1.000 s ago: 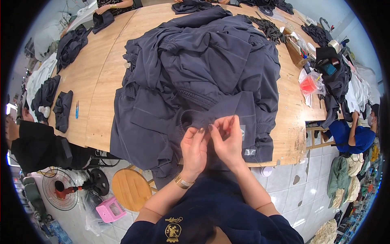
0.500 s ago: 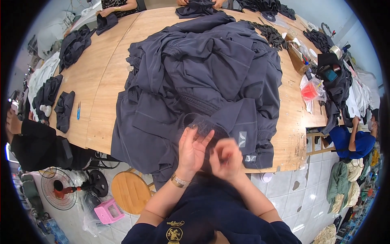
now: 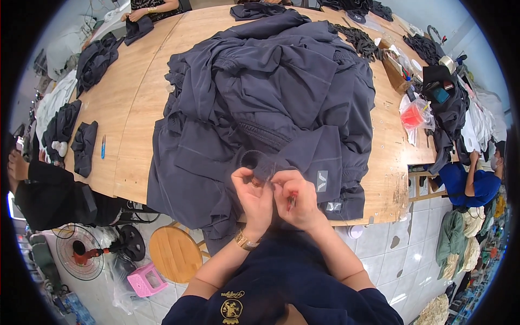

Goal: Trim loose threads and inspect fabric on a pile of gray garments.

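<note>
Seemingly to steady it, the left hand (image 3: 254,203) pinches the dark garment (image 3: 265,164) just beyond both hands, while the right hand (image 3: 304,205) curls closed around a small reddish object (image 3: 292,200).

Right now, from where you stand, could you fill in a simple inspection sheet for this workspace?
Surface: wooden table, its middle covered by fabric.
Job's things: dark grey garment pile; a blurred, gathered garment edge in front.
Clutter: slim blue tool at left; red drink and cardboard box at right.
Grips: left grip at the garment edge, hold unclear; right grip closed around a small reddish thing, kind unclear.
Cables: none clearly identifiable.
Surroundings: fan, round wooden stool and pink stool at lower left; person in blue at right.
</note>
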Demonstrator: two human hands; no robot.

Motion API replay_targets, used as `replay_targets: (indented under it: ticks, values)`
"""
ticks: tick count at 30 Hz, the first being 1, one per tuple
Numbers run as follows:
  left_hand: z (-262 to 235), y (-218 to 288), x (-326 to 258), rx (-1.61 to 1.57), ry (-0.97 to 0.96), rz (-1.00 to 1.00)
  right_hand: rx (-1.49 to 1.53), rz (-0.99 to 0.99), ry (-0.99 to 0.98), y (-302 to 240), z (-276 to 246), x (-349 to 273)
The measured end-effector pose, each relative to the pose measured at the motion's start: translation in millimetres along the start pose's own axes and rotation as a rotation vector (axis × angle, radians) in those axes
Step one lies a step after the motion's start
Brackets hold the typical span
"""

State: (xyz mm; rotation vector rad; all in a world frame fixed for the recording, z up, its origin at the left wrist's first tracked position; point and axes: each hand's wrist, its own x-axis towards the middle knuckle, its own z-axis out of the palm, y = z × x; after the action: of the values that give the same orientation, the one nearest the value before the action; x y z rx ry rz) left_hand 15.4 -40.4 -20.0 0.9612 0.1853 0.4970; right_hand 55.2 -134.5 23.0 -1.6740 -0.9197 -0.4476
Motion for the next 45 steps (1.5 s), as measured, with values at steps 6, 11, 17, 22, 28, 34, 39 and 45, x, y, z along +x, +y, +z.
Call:
replay_targets:
  ticks: [6,11,17,22,28,34,39,45]
  values:
    - [4.9,9.6,3.4,0.129,-0.172,0.063,-0.040,-0.077,-0.022,-14.9,-0.4,2.4]
    - [6.4,16.0,6.6,-0.113,-0.046,-0.127,0.036,-0.072,-0.114,-18.8,3.9,-10.7]
    - [3.7,28.6,17.5,-0.351,-0.008,-0.301,0.040,0.322,-0.019,-22.5,-20.6,-7.8]
    - [1.8,35.7,18.8,-0.492,-0.029,-0.426,-0.341,0.415,-0.106,-11.1,-31.5,0.7]
    - [6.4,41.5,16.1,-0.533,-0.059,-0.462,-0.649,0.362,-0.279,-10.7,-32.4,6.1]
    - [3.1,38.5,14.8,-0.517,-0.055,-0.459,-0.724,0.343,-0.339,-10.0,-32.3,3.9]
    - [3.4,36.2,14.8,-0.507,-0.054,-0.456,-0.730,0.299,-0.319,-8.2,-32.4,4.5]
    - [4.0,36.0,13.1,-0.505,-0.055,-0.452,-0.699,0.316,-0.303,-7.0,-30.7,4.9]
